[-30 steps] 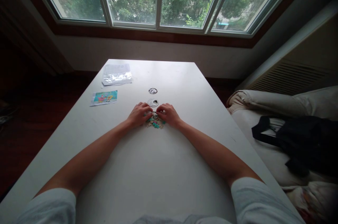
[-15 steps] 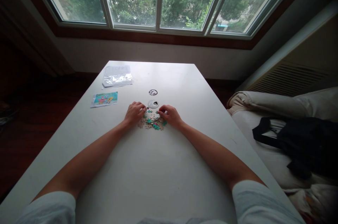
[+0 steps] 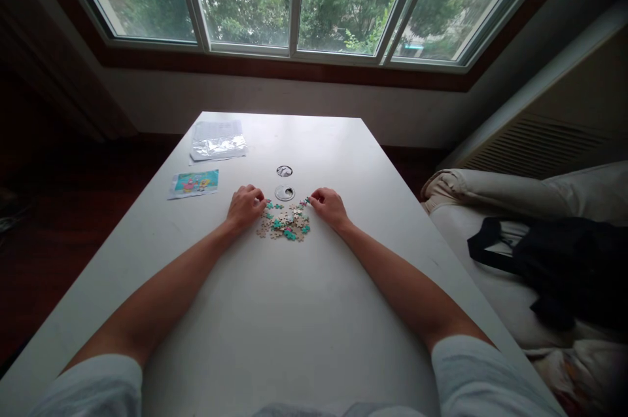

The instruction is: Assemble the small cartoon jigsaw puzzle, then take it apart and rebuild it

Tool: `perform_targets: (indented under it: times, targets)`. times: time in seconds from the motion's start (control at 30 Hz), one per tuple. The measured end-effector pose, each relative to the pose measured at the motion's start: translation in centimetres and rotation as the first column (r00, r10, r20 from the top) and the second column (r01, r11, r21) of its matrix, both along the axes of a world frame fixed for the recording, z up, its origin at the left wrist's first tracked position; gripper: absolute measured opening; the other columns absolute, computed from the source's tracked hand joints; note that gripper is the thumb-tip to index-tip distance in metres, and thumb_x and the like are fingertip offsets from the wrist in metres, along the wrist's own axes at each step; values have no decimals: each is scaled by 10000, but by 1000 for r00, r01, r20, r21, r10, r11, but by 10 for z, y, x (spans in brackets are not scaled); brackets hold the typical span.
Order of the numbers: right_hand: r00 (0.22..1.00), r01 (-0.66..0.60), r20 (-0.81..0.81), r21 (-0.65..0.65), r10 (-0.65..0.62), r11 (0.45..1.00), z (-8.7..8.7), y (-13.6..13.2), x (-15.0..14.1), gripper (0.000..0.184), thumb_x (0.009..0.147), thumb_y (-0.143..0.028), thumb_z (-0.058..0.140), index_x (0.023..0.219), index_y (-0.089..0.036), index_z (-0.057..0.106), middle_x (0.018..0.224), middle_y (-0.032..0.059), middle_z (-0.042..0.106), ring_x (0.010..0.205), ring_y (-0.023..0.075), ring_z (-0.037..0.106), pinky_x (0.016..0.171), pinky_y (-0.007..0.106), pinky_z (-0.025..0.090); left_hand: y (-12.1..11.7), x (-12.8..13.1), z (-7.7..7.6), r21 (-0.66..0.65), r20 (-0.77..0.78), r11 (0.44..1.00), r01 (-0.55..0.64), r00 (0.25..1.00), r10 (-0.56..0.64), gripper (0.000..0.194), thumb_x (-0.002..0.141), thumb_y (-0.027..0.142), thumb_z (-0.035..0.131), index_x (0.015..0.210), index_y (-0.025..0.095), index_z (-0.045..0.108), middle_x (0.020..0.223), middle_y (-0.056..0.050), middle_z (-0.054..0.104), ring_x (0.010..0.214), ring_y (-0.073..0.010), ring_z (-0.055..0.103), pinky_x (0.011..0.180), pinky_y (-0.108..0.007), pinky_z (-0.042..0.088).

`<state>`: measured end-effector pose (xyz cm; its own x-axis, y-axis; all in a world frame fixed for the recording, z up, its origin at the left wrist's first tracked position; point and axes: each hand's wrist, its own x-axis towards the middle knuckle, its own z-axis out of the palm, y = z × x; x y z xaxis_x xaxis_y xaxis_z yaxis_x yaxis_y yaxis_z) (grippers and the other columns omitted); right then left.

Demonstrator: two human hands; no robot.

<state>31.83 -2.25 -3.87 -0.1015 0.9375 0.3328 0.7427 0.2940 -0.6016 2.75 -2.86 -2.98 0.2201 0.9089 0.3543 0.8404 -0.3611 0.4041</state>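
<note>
A loose heap of small jigsaw puzzle pieces (image 3: 289,224), some teal and others beige side up, lies on the white table (image 3: 289,325). My left hand (image 3: 246,205) is at the heap's upper left edge, its fingers bent and closed by a teal piece; whether they grip anything is too small to see. At the upper right edge my right hand (image 3: 330,205) pinches a small teal and pink puzzle piece (image 3: 307,200) between thumb and fingertip. Just beyond the heap lie two round discs with black and white designs, the nearer disc (image 3: 284,192) and the farther disc (image 3: 284,171).
To the left lies a colourful cartoon picture card (image 3: 196,182). Behind it is a clear plastic bag with papers (image 3: 218,140). A window (image 3: 294,4) spans the wall past the table. On the right, a pale sofa (image 3: 456,227) holds a dark bag (image 3: 564,266).
My right hand has moved right, away from the middle of the heap. My left hand has shifted slightly left. More of the pieces between them now show.
</note>
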Motion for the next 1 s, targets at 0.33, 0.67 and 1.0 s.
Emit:
perform_targets:
  times: [0.33, 0.67, 1.0]
  targets:
    - [988, 39, 151, 18, -41, 999, -3, 0, 0, 88, 900, -279, 630, 858, -231, 690, 877, 48, 644, 900, 221, 540, 859, 355, 386, -3, 0, 7, -61, 18, 941, 332, 943, -331, 202, 801, 187, 602, 949, 252, 723, 1019, -50, 613, 967, -228, 539, 920, -386, 446]
    - [975, -198, 126, 126, 183, 972, 6, -13, -10, 107, 930, -252, 608, 869, -227, 693, 875, 52, 669, 897, 224, 550, 876, 368, 382, -3, 2, 5, -52, -3, 942, 332, 943, -332, 176, 867, 256, 623, 1005, 259, 733, 1022, -63, 623, 985, -237, 547, 902, -383, 454]
    - [899, -393, 243, 78, 365, 916, 6, -20, -14, 137, 861, -224, 678, 981, -252, 738, 946, 48, 677, 949, 223, 555, 890, 361, 378, -2, 1, 2, -30, 9, 929, 369, 929, -369, 170, 929, 257, 594, 976, 266, 757, 1007, -64, 635, 993, -232, 549, 920, -380, 452]
